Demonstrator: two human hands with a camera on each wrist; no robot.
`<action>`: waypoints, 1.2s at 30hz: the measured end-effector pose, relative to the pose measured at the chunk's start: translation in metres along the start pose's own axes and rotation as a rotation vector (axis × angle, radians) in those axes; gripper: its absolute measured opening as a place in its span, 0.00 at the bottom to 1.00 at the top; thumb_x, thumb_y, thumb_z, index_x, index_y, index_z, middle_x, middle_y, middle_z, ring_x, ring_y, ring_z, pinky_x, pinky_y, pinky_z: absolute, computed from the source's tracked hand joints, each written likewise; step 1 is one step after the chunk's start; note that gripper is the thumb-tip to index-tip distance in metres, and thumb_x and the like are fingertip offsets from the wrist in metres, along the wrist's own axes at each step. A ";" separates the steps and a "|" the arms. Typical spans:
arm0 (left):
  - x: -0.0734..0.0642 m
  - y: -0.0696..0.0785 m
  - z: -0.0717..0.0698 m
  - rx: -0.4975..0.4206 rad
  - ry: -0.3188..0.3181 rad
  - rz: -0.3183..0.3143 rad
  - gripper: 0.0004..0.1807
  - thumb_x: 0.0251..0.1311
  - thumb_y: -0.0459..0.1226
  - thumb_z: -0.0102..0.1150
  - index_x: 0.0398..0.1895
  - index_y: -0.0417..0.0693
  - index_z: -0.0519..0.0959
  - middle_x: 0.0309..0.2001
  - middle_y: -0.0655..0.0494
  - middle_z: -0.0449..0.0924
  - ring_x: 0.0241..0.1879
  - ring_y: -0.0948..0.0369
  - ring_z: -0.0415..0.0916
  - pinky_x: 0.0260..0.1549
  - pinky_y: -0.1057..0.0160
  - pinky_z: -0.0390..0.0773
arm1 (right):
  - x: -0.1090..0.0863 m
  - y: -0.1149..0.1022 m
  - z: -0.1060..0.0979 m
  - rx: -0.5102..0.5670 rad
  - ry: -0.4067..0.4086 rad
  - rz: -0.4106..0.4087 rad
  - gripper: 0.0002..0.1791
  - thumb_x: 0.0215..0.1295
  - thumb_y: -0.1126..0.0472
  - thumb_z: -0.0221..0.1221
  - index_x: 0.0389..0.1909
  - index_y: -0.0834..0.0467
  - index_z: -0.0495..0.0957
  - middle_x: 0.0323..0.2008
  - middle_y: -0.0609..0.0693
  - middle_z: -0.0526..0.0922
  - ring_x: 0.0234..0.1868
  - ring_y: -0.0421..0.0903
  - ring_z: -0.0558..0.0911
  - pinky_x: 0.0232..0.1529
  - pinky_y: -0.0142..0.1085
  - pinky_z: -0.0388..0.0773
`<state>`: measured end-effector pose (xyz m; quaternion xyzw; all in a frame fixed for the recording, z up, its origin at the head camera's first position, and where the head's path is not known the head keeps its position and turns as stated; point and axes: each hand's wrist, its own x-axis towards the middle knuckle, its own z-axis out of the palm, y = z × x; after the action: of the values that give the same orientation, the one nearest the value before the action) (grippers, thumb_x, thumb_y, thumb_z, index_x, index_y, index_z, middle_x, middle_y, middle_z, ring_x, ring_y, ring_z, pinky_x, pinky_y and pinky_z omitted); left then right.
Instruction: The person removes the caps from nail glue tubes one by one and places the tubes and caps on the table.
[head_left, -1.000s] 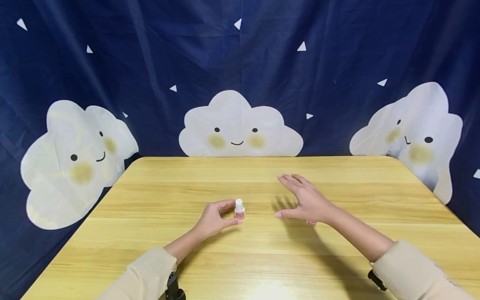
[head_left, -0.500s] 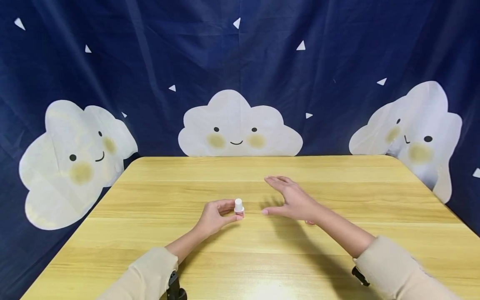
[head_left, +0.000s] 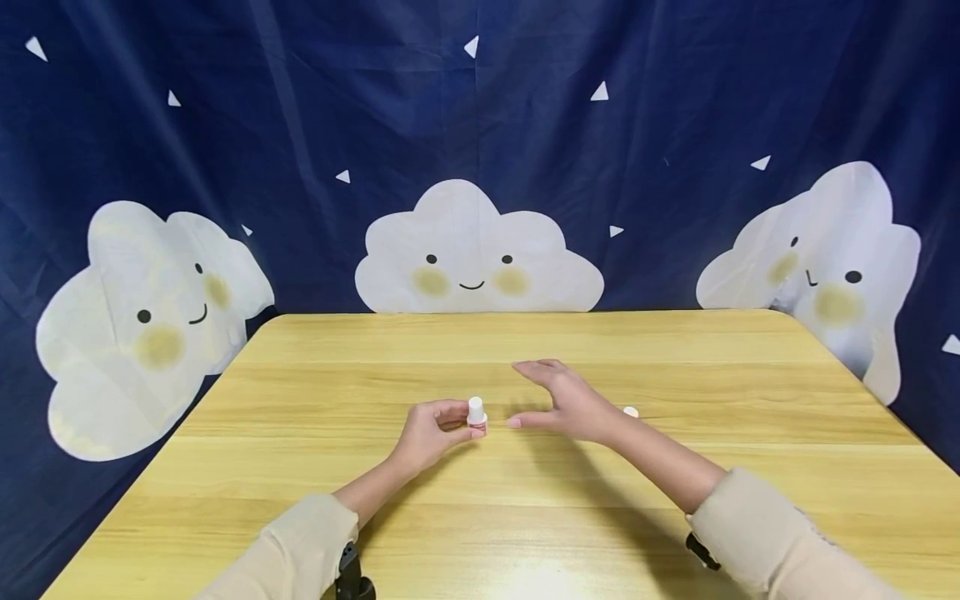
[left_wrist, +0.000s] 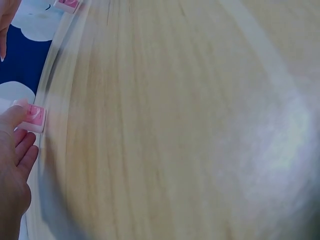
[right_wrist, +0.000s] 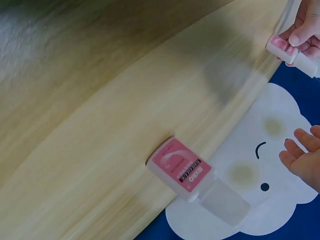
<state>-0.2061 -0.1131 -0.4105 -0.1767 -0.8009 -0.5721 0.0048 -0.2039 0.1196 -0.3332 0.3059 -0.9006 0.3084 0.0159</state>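
Observation:
My left hand [head_left: 429, 435] pinches a small white bottle with a pink label and white cap [head_left: 477, 417] between thumb and fingers. The bottle is upright, its base at or close to the wooden tabletop. To its right, my right hand [head_left: 564, 404] hovers over the table, thumb and fingers spread apart and holding nothing. A second bottle of the same kind [right_wrist: 182, 167] stands upright on the table in the right wrist view. In the head view only its white cap [head_left: 631, 412] shows behind my right forearm. The left wrist view catches the held bottle's pink label [left_wrist: 35, 115].
The wooden table [head_left: 480, 517] extends to a far edge in front of a dark blue curtain [head_left: 480, 100] printed with white clouds and small triangles. Black straps [head_left: 352, 575] show under the beige sleeves [head_left: 300, 542].
My right hand has moved left, toward the held bottle. My left thumb has drawn in against that bottle. The second bottle's cap has come into view past the right forearm.

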 end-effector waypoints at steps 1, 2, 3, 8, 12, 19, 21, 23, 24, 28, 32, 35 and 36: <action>0.000 0.000 0.000 0.004 0.003 -0.002 0.18 0.46 0.31 0.68 0.43 0.32 0.80 0.42 0.38 0.83 0.43 0.50 0.82 0.42 0.67 0.82 | 0.000 0.000 0.001 0.004 0.006 -0.001 0.40 0.53 0.48 0.66 0.62 0.65 0.66 0.61 0.59 0.71 0.64 0.58 0.67 0.61 0.52 0.68; 0.000 0.000 0.001 0.004 0.004 -0.002 0.18 0.46 0.30 0.68 0.43 0.32 0.80 0.42 0.38 0.83 0.42 0.49 0.82 0.41 0.67 0.82 | 0.001 0.000 0.002 0.013 0.012 -0.005 0.40 0.53 0.48 0.66 0.62 0.65 0.66 0.61 0.60 0.72 0.63 0.58 0.68 0.61 0.52 0.68; 0.000 0.000 0.001 0.004 0.004 -0.002 0.18 0.46 0.30 0.68 0.42 0.32 0.80 0.41 0.38 0.83 0.42 0.50 0.83 0.41 0.68 0.82 | 0.001 0.001 0.003 0.020 0.019 -0.006 0.39 0.53 0.49 0.66 0.62 0.65 0.67 0.60 0.60 0.72 0.63 0.58 0.69 0.61 0.51 0.69; 0.000 -0.002 0.002 0.003 0.011 -0.002 0.17 0.46 0.31 0.68 0.41 0.32 0.80 0.40 0.39 0.83 0.40 0.50 0.83 0.39 0.68 0.82 | 0.004 0.002 0.008 0.075 0.056 0.001 0.35 0.54 0.52 0.66 0.59 0.67 0.69 0.57 0.62 0.75 0.60 0.57 0.73 0.60 0.49 0.71; 0.000 -0.002 0.003 -0.011 0.012 -0.007 0.16 0.46 0.31 0.68 0.41 0.33 0.81 0.39 0.39 0.84 0.39 0.51 0.83 0.39 0.69 0.82 | 0.007 0.003 0.013 0.098 0.085 0.006 0.32 0.54 0.54 0.66 0.56 0.68 0.72 0.55 0.62 0.77 0.57 0.57 0.76 0.58 0.48 0.73; 0.000 -0.003 0.003 -0.005 0.014 0.002 0.16 0.47 0.30 0.68 0.40 0.32 0.81 0.39 0.39 0.84 0.39 0.51 0.83 0.38 0.69 0.82 | 0.011 0.000 0.024 0.121 0.128 -0.013 0.27 0.53 0.59 0.67 0.52 0.69 0.75 0.51 0.62 0.80 0.52 0.57 0.79 0.54 0.48 0.76; 0.000 -0.003 0.003 -0.003 0.015 0.004 0.16 0.47 0.30 0.68 0.40 0.32 0.81 0.39 0.39 0.84 0.39 0.51 0.84 0.38 0.69 0.82 | 0.013 -0.001 0.028 0.124 0.141 -0.027 0.25 0.53 0.60 0.67 0.50 0.70 0.76 0.49 0.63 0.81 0.51 0.57 0.80 0.53 0.48 0.77; 0.000 -0.003 0.004 -0.005 0.017 0.002 0.16 0.47 0.30 0.68 0.40 0.32 0.81 0.39 0.38 0.84 0.39 0.50 0.83 0.37 0.69 0.82 | 0.015 -0.003 0.032 0.144 0.149 -0.029 0.24 0.53 0.62 0.67 0.49 0.70 0.77 0.48 0.63 0.81 0.50 0.56 0.80 0.53 0.48 0.77; 0.001 -0.003 0.004 -0.009 0.018 -0.001 0.16 0.46 0.30 0.68 0.40 0.32 0.81 0.39 0.38 0.83 0.39 0.50 0.83 0.37 0.69 0.82 | 0.016 -0.004 0.034 0.148 0.153 -0.032 0.23 0.53 0.62 0.67 0.48 0.70 0.77 0.48 0.63 0.81 0.49 0.56 0.80 0.52 0.48 0.77; 0.001 -0.003 0.004 -0.019 0.029 -0.010 0.16 0.46 0.28 0.68 0.40 0.31 0.81 0.39 0.37 0.83 0.39 0.50 0.83 0.36 0.69 0.82 | 0.019 -0.008 0.040 0.169 0.159 -0.039 0.21 0.54 0.63 0.66 0.47 0.70 0.78 0.47 0.63 0.82 0.48 0.56 0.81 0.51 0.45 0.79; 0.001 -0.004 0.004 -0.014 0.029 -0.003 0.16 0.46 0.29 0.68 0.40 0.31 0.81 0.38 0.38 0.83 0.38 0.50 0.84 0.36 0.70 0.82 | 0.021 -0.012 0.046 0.178 0.156 -0.036 0.19 0.55 0.64 0.65 0.46 0.70 0.78 0.46 0.62 0.82 0.47 0.56 0.81 0.50 0.44 0.79; 0.000 -0.003 0.004 -0.015 0.024 0.000 0.16 0.46 0.30 0.68 0.40 0.32 0.81 0.38 0.38 0.84 0.38 0.50 0.84 0.36 0.70 0.82 | 0.023 -0.013 0.049 0.181 0.160 -0.029 0.18 0.55 0.64 0.65 0.45 0.70 0.78 0.46 0.62 0.83 0.46 0.55 0.82 0.49 0.44 0.80; 0.000 -0.003 0.004 -0.018 0.023 -0.005 0.16 0.46 0.30 0.68 0.40 0.32 0.81 0.38 0.38 0.84 0.38 0.50 0.84 0.36 0.70 0.82 | 0.023 -0.013 0.050 0.186 0.163 -0.028 0.18 0.55 0.64 0.64 0.44 0.70 0.78 0.45 0.62 0.83 0.46 0.55 0.82 0.49 0.44 0.80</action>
<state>-0.2062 -0.1100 -0.4146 -0.1684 -0.7959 -0.5814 0.0109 -0.2074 0.0705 -0.3617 0.2926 -0.8594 0.4141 0.0653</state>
